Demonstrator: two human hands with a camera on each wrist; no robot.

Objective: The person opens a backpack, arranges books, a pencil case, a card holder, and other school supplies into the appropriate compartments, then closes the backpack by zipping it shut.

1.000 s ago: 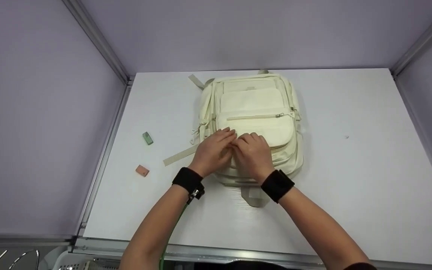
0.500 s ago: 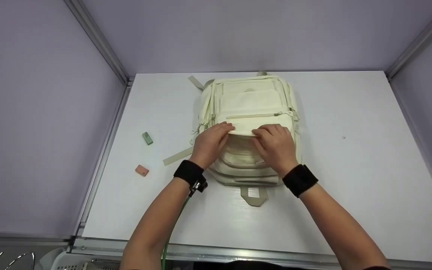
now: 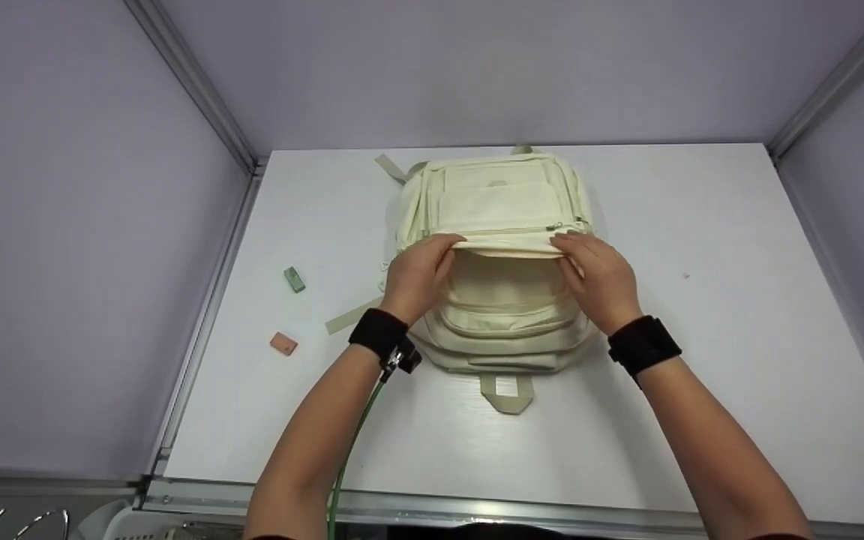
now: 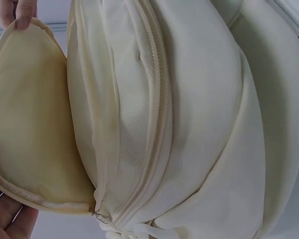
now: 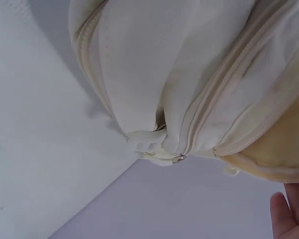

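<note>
A cream backpack [image 3: 499, 206] lies on its back on the white table, its grab handle [image 3: 507, 405] toward the person. Its front pocket is unzipped, and the pocket's flap [image 3: 511, 246] is lifted and folded back, baring the yellowish lining [image 4: 30, 114]. My left hand [image 3: 418, 276] pinches the flap's left edge between thumb and fingers. At the flap's right edge my right hand [image 3: 598, 281] pinches the cloth the same way. In the right wrist view only a few fingers [image 5: 291, 209] show, at the lining's edge. The pocket's inside is partly visible between the hands.
To the left lie a small green block [image 3: 294, 280] and a small orange-pink block [image 3: 283, 343]. A loose strap [image 3: 353, 316] sticks out from the backpack's left side. Below the table's front edge stands a white basket [image 3: 139, 521]. Grey-lilac panels wall the table in.
Both hands have taken the pocket's flap and lifted it away from the person, so the pocket now gapes. The right hand has moved right, away from the left. The blocks stay put.
</note>
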